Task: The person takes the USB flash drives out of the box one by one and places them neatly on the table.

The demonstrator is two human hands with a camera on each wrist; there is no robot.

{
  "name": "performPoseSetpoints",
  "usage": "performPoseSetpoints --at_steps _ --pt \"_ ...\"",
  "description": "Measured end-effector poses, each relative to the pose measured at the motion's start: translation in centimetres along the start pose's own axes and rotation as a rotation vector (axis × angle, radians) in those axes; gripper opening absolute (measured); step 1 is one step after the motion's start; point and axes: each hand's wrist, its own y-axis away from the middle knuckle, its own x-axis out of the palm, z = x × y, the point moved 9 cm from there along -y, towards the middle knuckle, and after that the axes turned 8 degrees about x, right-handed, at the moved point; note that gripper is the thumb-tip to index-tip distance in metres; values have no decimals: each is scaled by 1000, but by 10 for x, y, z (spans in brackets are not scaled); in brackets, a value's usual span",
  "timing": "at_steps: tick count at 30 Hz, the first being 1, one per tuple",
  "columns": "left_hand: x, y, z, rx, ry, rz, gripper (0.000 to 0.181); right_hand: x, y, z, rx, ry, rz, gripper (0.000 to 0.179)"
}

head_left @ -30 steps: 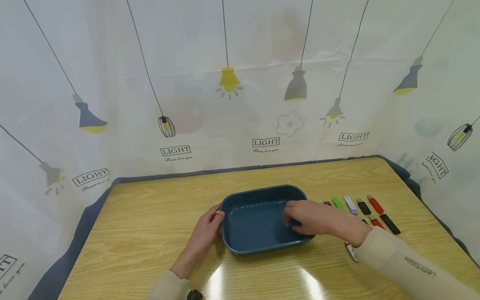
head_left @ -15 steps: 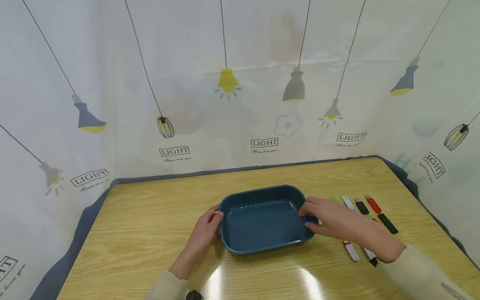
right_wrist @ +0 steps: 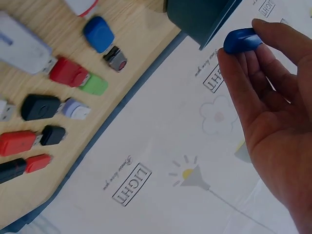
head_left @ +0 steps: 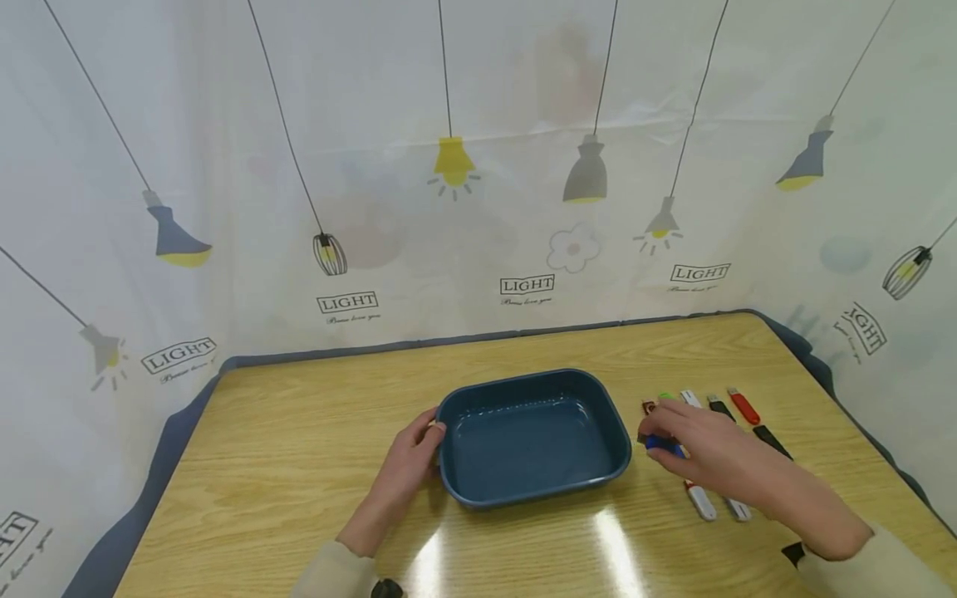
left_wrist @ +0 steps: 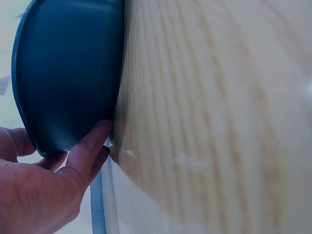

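In the head view, a dark blue rectangular tray (head_left: 534, 453) stands mid-table. My left hand (head_left: 407, 457) holds its left end, thumb at the rim and fingers along the outer wall, as the left wrist view also shows. Just off the tray's right end, my right hand (head_left: 714, 448) pinches a small blue USB stick (right_wrist: 241, 40) between thumb and fingers, above the table. Below and beside that hand lie several USB sticks, among them a red one (head_left: 743, 405), a white one (head_left: 700, 502) and another blue one (right_wrist: 98, 34). The hand hides some of them in the head view.
The wooden table (head_left: 299, 432) runs to a dark-edged white curtain (head_left: 419, 249) printed with lamps, at the back and sides. In the right wrist view, a black USB stick (right_wrist: 41, 107) lies among the others in rows.
My right hand has moved out of the tray, over its right rim and to the right, with the blue USB stick between its fingers. The left hand and the tray stay put.
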Motion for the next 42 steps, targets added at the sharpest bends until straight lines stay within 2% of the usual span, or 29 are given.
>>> performPoseSetpoints --at_steps 4,13,20,26,34,42 --pt "1 0 0 4 1 4 48 -2 11 -19 93 -23 0 19" --pt "3 0 -1 5 23 5 49 -9 32 -60 237 -44 -21 23" --pt "3 1 -3 16 15 1 50 -6 47 -95 358 -80 25 26" --pt "2 1 -2 7 3 2 49 -4 63 -127 430 -64 32 24" --pt "0 2 -1 -7 4 3 50 4 84 -167 579 -44 123 36" --pt "-3 3 1 -11 -5 1 51 20 108 -195 675 2 223 37"
